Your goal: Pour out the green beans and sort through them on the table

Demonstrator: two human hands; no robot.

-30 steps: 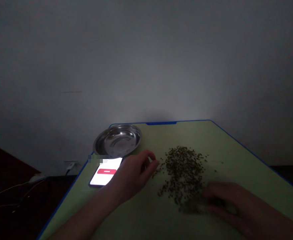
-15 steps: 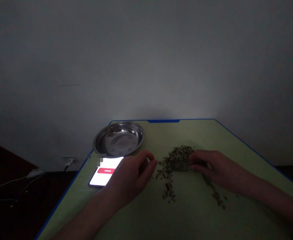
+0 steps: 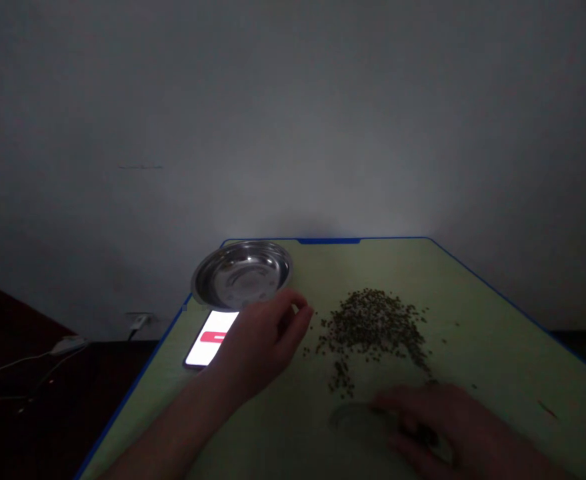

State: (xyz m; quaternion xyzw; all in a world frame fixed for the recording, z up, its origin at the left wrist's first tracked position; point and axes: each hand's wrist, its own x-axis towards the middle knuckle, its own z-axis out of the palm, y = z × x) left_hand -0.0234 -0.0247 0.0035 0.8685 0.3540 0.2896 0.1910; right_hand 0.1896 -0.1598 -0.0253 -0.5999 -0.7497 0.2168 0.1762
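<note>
A loose pile of small dark seed-like grains [image 3: 375,323] lies on the pale green tabletop [image 3: 473,353]. My right hand [image 3: 447,427], blurred by motion, is at the near side of the table, closed on a clear round-rimmed container [image 3: 357,421]. That container is dim and smeared, so its exact kind and contents do not show. Left of the pile, my left hand [image 3: 267,337] hovers with thumb and fingertips curled together in a pinch. Whatever is between those fingertips, if anything, is too small to see. The left hand partly covers a lit phone [image 3: 205,350].
A shiny metal basin [image 3: 245,277] stands at the back left, its near rim close to the phone. Blue edging [image 3: 329,241] borders the table against the grey wall. Cables and a plug [image 3: 140,321] are at the left. A thin reddish strip [image 3: 547,409] lies at right.
My right hand has drawn the clear container back from the pile toward the near edge, uncovering more grains. My left hand stays pinched in nearly the same place.
</note>
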